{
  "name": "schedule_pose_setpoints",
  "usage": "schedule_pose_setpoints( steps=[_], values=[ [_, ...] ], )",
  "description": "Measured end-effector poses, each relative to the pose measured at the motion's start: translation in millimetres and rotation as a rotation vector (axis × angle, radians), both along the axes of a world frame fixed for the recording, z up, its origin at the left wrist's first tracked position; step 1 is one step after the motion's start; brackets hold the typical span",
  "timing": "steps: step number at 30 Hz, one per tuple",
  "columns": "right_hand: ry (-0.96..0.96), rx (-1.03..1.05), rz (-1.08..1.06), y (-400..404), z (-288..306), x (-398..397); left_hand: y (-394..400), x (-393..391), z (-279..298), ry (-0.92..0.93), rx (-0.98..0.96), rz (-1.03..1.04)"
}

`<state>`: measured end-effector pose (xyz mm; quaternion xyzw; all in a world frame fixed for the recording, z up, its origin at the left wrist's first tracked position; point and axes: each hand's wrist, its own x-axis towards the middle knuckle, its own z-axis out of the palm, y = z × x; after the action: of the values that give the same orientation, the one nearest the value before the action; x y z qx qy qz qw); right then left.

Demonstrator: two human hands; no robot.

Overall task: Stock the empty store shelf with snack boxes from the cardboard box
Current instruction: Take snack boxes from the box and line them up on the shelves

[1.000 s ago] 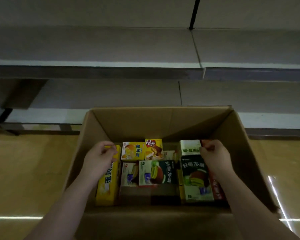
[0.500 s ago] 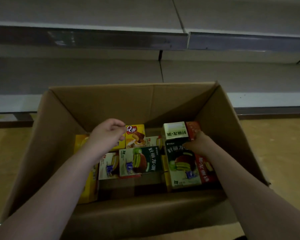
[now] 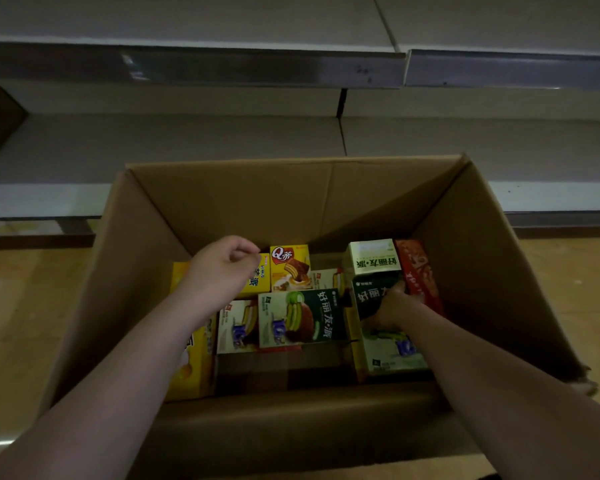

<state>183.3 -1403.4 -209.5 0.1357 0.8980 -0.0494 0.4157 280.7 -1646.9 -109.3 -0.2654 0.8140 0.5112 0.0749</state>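
Container: cardboard box [image 3: 492, 271], open-topped, on the floor before the shelf [image 3: 187, 147].
Contents: snack boxes lying packed at the bottom; dark green box [image 3: 302, 318] at centre, Q-marked yellow box [image 3: 289, 266] behind it.
Left hand [image 3: 219, 271]: over the yellow boxes at the left, fingers loosely curled, grip seemingly holding nothing.
Right hand [image 3: 394, 306]: down in the right side, grip closed on the green-and-white box [image 3: 371, 296]; red box [image 3: 418, 271] just beside.
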Motion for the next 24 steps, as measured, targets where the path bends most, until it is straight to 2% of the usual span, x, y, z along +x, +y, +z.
schedule_pose_setpoints(
  steps=[3,7,13,24],
  values=[
    [0.006,-0.065,-0.105,4,0,6,0,0,1,0.007,0.037,0.019],
    [-0.054,-0.119,-0.11,13,-36,8,3,-1,4,0.005,0.032,0.012],
    [-0.042,-0.22,-0.191,17,-20,14,6,-1,7,0.039,0.057,0.044],
    [-0.161,-0.307,-0.275,17,-27,16,0,2,13,0.023,0.083,0.054]
  ],
)
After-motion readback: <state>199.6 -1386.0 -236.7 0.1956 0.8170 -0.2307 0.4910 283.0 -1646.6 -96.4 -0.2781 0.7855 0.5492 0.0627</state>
